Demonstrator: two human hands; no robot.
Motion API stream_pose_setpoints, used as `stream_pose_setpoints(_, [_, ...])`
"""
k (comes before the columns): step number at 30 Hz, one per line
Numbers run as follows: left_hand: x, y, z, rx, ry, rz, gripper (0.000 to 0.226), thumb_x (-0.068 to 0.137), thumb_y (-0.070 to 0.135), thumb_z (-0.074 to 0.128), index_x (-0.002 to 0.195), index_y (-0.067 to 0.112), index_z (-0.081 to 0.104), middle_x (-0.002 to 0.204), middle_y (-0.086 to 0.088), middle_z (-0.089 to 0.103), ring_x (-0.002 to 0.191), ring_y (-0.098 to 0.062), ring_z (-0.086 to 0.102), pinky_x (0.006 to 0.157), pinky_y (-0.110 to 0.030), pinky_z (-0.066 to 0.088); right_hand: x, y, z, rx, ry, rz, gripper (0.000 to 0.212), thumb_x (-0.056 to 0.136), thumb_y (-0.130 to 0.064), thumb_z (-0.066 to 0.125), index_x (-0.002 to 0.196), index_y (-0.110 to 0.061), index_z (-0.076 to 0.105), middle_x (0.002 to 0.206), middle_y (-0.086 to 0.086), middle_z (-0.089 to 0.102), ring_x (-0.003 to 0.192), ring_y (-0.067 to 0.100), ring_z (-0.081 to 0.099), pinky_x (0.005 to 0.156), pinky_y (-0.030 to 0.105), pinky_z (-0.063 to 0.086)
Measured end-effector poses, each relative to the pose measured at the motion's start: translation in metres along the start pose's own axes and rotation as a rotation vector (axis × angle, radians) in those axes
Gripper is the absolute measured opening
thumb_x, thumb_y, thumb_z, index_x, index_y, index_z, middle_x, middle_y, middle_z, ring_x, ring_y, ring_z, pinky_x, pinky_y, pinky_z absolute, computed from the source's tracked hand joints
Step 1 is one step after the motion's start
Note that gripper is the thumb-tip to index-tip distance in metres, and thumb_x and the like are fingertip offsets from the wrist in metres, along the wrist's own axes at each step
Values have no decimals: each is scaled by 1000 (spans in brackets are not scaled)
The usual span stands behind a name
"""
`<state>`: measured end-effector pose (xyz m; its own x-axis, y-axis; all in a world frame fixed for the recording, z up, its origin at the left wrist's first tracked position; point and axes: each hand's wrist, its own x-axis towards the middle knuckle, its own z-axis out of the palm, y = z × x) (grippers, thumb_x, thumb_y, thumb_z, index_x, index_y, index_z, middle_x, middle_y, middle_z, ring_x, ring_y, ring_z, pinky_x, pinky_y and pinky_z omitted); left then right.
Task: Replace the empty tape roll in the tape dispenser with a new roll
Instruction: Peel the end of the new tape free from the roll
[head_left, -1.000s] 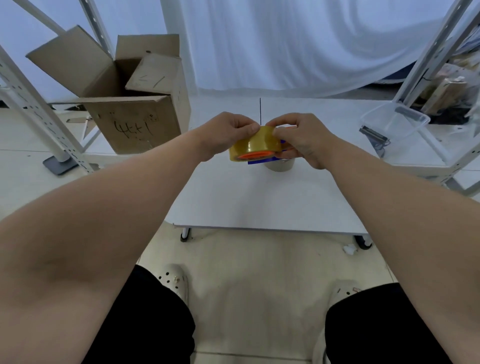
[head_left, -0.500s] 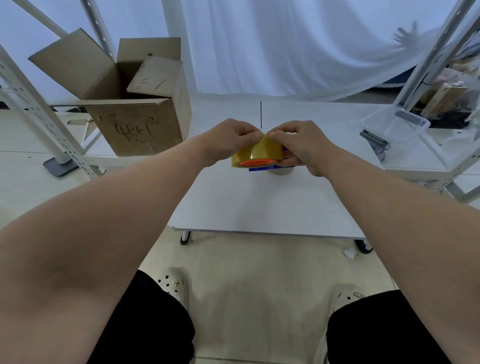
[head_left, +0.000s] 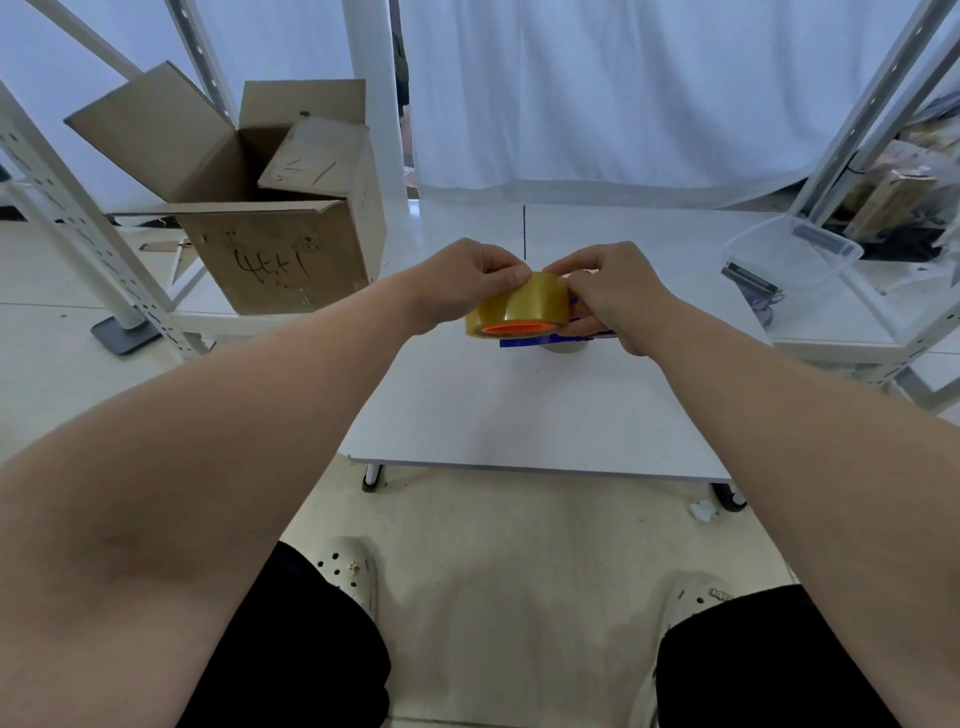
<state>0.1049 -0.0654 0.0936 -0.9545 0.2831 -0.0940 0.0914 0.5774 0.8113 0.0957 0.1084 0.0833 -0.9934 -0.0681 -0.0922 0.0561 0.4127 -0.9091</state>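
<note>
So the new tape roll, amber with an orange core, was held above the table's middle, pinched from both sides by the left hand and right hand. The blue dispenser was mostly hidden underneath. Probably best done by keeping the core lined up square with the hub before it's pressed on.

Yellowish tape roll with orange core, tilted, against blue tape dispenser, above table.

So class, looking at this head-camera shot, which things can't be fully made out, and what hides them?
- Blue tape dispenser, head view: mostly hidden behind the tape roll and right hand.
- Pale empty roll: only its lower edge shows beneath the dispenser.
- Tape's loose end: covered by left hand fingertips.
- Clear bin contents: too small.
</note>
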Motion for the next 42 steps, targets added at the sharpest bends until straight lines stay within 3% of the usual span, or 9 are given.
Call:
stream_pose_setpoints(2, [0,0,0,-6,3,4,34,97,32,47,123,14,60,109,3,60,96,-12,55,69,-12,41,1,0,-2,42,-39,18,12,92,-19,57,95,-15,68,109,13,63,89,31,69,68,38,62])
stream_pose_setpoints(5, [1,-1,0,11,0,-2,35,97,33,46,124,15,59,110,3,58,98,-14,53,69,-12,40,2,0,-4,37,-76,6,22,87,-33,66,99,-15,66,100,2,62,97,29,66,74,40,61])
stream_pose_setpoints(14, [1,-1,-3,5,11,21,33,97,33,49,121,15,61,111,1,62,104,-17,56,76,-17,45,2,-2,-4,46,-73,-18,14,92,-19,58,102,-16,67,114,7,59,105,29,62,70,34,62])
stream_pose_setpoints(19, [1,3,-2,31,14,29,35,97,34,47,124,15,59,115,1,60,107,-18,54,83,-25,44,2,-1,-2,-40,38,-54,18,90,-9,54,90,-21,67,116,11,60,94,29,66,49,24,57])
stream_pose_setpoints(23, [1,5,-3,48,28,25,37,97,34,47,125,14,58,116,1,59,110,-21,54,88,-30,45,1,-4,-5,-3,-17,-38,13,90,-24,59,96,-15,66,104,6,64,96,27,66,67,34,62])
stream_pose_setpoints(28, [0,4,-3,76,21,19,38,97,34,47,127,14,58,123,-3,60,112,-23,54,91,-32,45,1,-5,-5,16,-35,-27,20,90,-23,60,105,-11,66,108,9,61,93,28,66,53,25,59])
stream_pose_setpoints(31, [1,6,-3,78,25,21,38,97,34,47,128,14,57,122,-1,59,110,-20,53,88,-31,44,3,-2,-3,-61,22,-62,11,89,-16,62,99,-16,67,114,11,60,92,30,67,49,24,57])
stream_pose_setpoints(38, [1,7,-4,64,32,26,36,97,34,47,125,15,58,113,3,58,106,-19,54,82,-27,44,1,-5,-5,52,-17,-15,17,90,-21,58,103,-12,65,107,7,62,99,28,65,52,24,58])
stream_pose_setpoints(42, [1,8,-3,79,34,38,35,97,34,47,125,15,59,113,3,58,106,-18,53,83,-28,44,2,-4,-6,42,-9,-21,15,89,-26,62,99,-15,65,103,4,62,99,28,65,64,31,61])
